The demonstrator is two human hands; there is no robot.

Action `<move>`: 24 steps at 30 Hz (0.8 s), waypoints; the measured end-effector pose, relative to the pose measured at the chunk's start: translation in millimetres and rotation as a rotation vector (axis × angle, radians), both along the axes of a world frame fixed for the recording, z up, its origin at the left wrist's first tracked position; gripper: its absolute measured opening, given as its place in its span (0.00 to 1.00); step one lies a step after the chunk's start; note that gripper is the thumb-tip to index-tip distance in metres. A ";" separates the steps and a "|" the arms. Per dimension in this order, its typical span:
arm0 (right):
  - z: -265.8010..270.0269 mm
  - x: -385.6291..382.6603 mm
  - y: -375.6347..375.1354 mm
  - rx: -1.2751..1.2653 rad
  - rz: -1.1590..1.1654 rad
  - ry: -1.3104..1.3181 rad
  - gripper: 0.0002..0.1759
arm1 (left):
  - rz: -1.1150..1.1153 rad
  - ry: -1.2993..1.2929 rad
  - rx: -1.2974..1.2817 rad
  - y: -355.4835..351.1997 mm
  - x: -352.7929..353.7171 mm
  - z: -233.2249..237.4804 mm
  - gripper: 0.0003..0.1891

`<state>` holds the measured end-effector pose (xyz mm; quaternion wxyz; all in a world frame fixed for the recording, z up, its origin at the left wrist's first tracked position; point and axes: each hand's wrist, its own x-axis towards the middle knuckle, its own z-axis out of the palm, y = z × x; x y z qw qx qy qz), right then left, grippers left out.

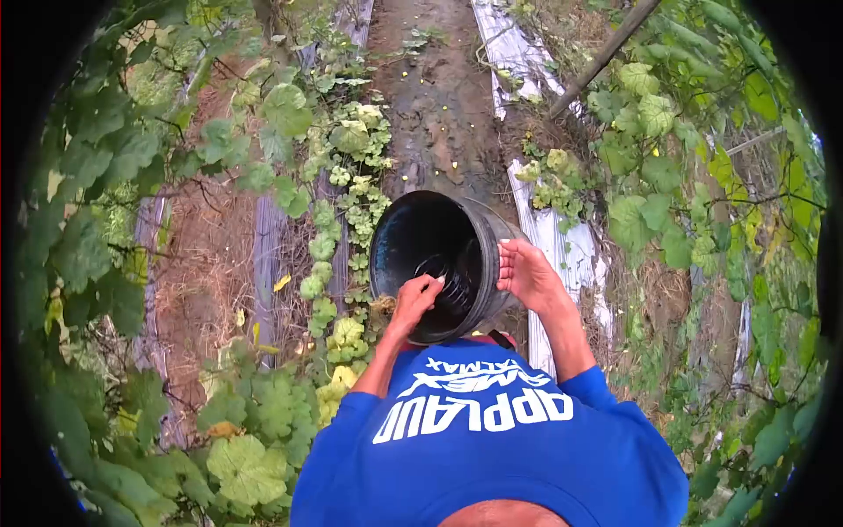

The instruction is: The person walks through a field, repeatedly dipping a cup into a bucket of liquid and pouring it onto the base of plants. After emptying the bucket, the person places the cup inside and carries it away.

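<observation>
A black bucket [489, 255] is tilted in front of my body, its round mouth facing up and to the left. Over the lower part of the mouth is my left hand [414, 303], thumb and fingers pinched together; anything between them is too small to make out. My right hand [532, 277] is at the bucket's right side, with bent fingers against the outside near the rim. A thin wire handle shows behind that side. Inside, the bucket is dark with some shiny ring-like reflections, and its bottom is hard to see.
A muddy path [430, 114] runs ahead between strips of silvery plastic sheet [575, 250]. Leafy vines [285, 110] hang close on both sides. A slanting wooden pole [606, 57] stands at the upper right. Low creeping plants [360, 206] edge the path on the left.
</observation>
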<state>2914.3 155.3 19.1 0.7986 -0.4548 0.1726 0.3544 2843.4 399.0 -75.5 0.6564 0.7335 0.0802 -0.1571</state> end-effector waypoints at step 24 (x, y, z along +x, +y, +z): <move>-33.9 763.6 -10.3 -0.046 -0.067 0.060 0.17 | -0.097 0.075 0.026 -19.0 739.2 -29.3 0.20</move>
